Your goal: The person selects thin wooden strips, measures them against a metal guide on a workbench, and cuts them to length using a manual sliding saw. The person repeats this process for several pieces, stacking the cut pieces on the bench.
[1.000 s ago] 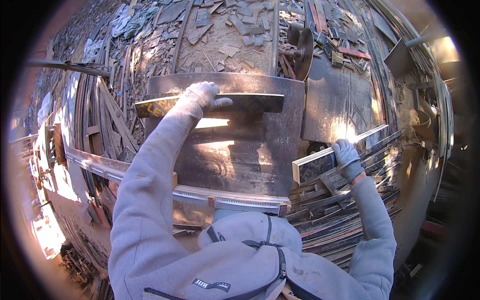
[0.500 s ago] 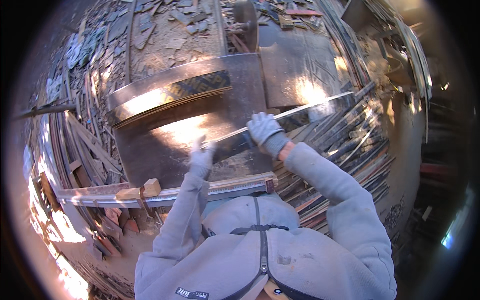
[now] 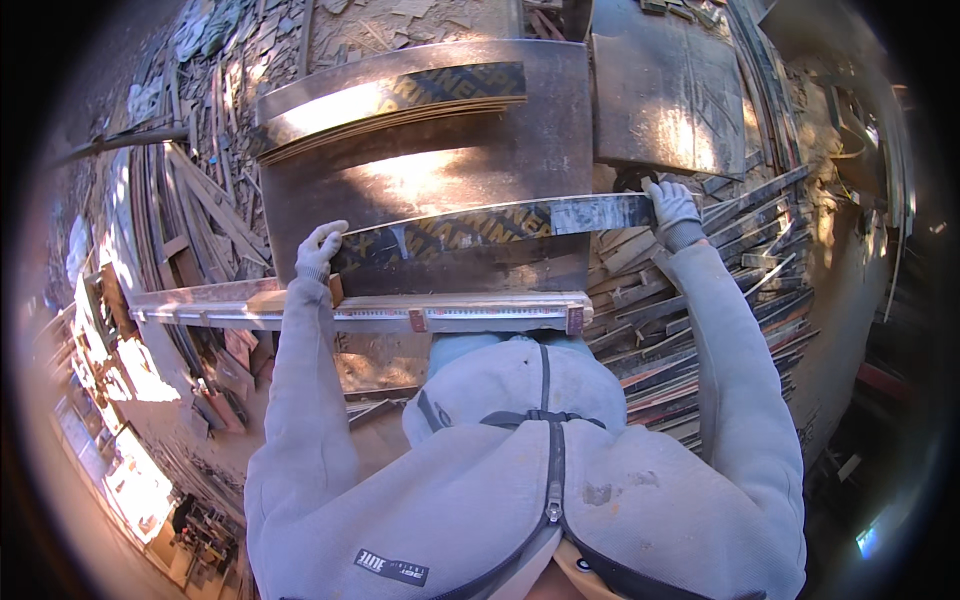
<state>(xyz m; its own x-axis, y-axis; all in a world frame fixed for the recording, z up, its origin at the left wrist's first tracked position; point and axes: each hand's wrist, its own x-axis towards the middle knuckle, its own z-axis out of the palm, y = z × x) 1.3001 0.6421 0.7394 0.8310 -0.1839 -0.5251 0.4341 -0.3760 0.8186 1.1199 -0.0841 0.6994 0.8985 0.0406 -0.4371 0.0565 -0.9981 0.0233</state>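
- The left hand (image 3: 318,250), gloved, is gripping the left end of a long dark board strip (image 3: 480,225).
- The right hand (image 3: 674,212) is clasping its right end.
- The strip is lying across a big brown panel (image 3: 440,165), above a metal rail (image 3: 360,312).

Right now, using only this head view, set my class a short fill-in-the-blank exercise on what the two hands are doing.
1. Both hands wear light grey ____.
2. The left hand and the right hand grip opposite ____ of one long dark strip.
3. The strip lies across a large dark ____.
4. Near the right hand lies a stack of loose wooden ____.

Missing words: gloves; ends; panel; slats
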